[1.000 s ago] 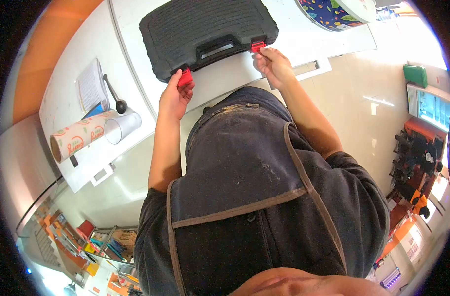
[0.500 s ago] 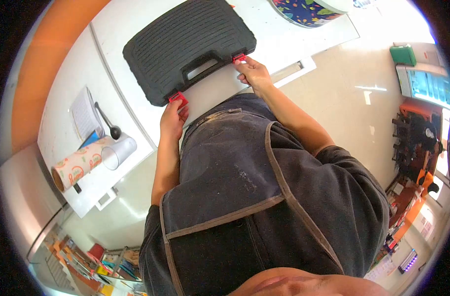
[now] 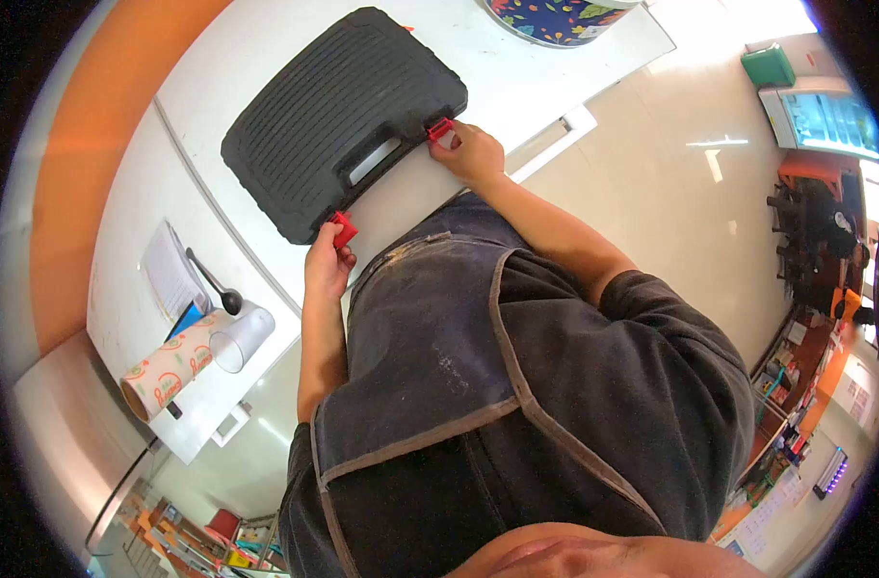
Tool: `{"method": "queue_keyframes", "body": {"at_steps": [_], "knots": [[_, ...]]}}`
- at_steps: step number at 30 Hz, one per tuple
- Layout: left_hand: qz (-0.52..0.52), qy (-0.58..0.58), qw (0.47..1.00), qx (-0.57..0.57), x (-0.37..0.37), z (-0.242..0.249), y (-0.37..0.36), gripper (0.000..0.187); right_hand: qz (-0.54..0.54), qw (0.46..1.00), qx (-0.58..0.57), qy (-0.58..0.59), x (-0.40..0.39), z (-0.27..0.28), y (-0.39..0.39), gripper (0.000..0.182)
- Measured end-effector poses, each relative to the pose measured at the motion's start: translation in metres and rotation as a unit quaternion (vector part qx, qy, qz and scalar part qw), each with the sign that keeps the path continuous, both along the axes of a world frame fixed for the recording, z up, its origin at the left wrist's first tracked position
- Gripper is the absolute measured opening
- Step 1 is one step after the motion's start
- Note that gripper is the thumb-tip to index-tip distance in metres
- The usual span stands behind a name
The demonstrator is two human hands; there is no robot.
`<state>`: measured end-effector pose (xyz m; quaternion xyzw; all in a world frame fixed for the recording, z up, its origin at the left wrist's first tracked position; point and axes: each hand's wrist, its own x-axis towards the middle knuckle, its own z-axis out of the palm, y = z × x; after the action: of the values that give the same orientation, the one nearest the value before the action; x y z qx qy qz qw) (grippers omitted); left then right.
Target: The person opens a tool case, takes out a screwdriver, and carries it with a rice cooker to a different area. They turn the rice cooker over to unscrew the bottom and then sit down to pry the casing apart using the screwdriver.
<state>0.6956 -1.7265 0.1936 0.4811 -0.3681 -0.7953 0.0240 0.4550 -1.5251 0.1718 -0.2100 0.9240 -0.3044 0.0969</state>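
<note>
Since the earlier frame, your view is swinging, carrying the black case (image 3: 304, 120) leftward in sight. It is lying by the counter's (image 3: 203, 87) front edge, handle toward you. Your left hand's (image 3: 327, 265) fingers are clamping the left latch (image 3: 345, 231); your right hand's (image 3: 480, 156) are pinching the right latch (image 3: 439, 127). Near the front left corner, a clear cup (image 3: 243, 339) is touching a patterned roll (image 3: 170, 374).
</note>
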Motion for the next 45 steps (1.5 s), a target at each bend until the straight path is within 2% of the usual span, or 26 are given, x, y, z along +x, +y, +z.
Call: {"method": "queue_keyframes", "body": {"at_steps": [4,7,11,13,14,15,16,17,19,21,23,25,26,28,29,30,32,36,40,45], "knots": [[0.014,-0.012,1.000,-0.005,-0.002,0.007,0.005,0.029,-0.059,0.993,-0.094,0.044,0.006,0.007,-0.003,0.040],[0.015,0.003,1.000,0.010,-0.002,0.023,0.006,0.030,-0.055,0.979,-0.142,0.133,0.008,0.017,0.003,0.040],[0.028,0.019,0.999,0.041,-0.002,0.044,0.000,0.032,-0.034,0.960,-0.237,0.147,0.000,0.041,0.000,0.038],[0.049,0.029,0.998,0.005,-0.012,0.076,-0.002,0.031,-0.029,0.949,-0.269,0.159,-0.008,0.071,-0.014,0.037],[0.032,0.050,0.998,-0.015,-0.013,0.090,-0.010,0.032,-0.027,0.932,-0.263,0.248,-0.017,0.081,-0.023,0.039],[0.047,0.083,0.995,-0.003,-0.017,0.104,-0.021,0.031,-0.042,0.937,-0.306,0.162,-0.020,0.099,-0.032,0.041],[0.056,0.129,0.990,-0.012,-0.020,0.113,-0.036,0.029,-0.041,0.911,-0.401,0.090,-0.022,0.123,-0.045,0.046],[0.072,0.143,0.984,-0.076,-0.032,0.137,-0.043,0.027,-0.011,0.910,-0.375,0.175,-0.037,0.124,-0.054,0.038],[0.047,0.229,0.960,-0.151,-0.048,0.160,-0.080,0.027,0.149,0.914,-0.378,0.005,-0.057,0.160,-0.066,0.088],[0.073,0.259,0.940,-0.208,-0.074,0.177,-0.114,0.029,0.060,0.870,-0.485,0.060,-0.037,0.191,-0.105,0.072],[0.058,0.280,0.932,-0.221,-0.095,0.189,-0.148,0.033,0.053,0.860,-0.505,0.053,-0.033,0.192,-0.117,0.056],[0.051,0.286,0.926,-0.242,-0.111,0.177,-0.195,0.035,0.132,0.891,-0.434,-0.015,-0.065,0.154,-0.099,0.041],[0.052,0.341,0.931,-0.122,-0.121,0.151,-0.250,0.025,0.140,0.931,-0.273,0.197,-0.079,0.121,-0.096,0.036],[0.077,0.350,0.930,-0.085,-0.124,0.148,-0.268,0.014,0.148,0.962,-0.194,0.125,-0.079,0.072,-0.085,0.037],[0.101,0.304,0.932,-0.168,-0.136,0.183,-0.226,0.014,0.149,0.973,-0.154,0.089,-0.080,0.054,-0.081,0.038],[0.123,0.254,0.927,-0.247,-0.142,0.204,-0.203,0.013,0.158,0.971,-0.137,0.113,-0.078,0.042,-0.075,0.038],[0.131,0.236,0.928,-0.257,-0.150,0.199,-0.220,0.011,0.173,0.966,-0.105,0.158,-0.066,0.028,-0.059,0.039],[0.136,0.211,0.937,-0.242,-0.169,0.184,-0.260,0.014,0.181,0.965,-0.112,0.155,-0.040,0.024,-0.036,0.040],[0.140,0.178,0.939,-0.259,-0.177,0.184,-0.267,0.015,0.190,0.962,-0.137,0.139,-0.042,0.012,-0.024,0.038],[0.150,0.162,0.935,-0.278,-0.180,0.187,-0.264,0.015,0.213,0.957,-0.135,0.141,-0.033,0.025,-0.038,0.033]]}}
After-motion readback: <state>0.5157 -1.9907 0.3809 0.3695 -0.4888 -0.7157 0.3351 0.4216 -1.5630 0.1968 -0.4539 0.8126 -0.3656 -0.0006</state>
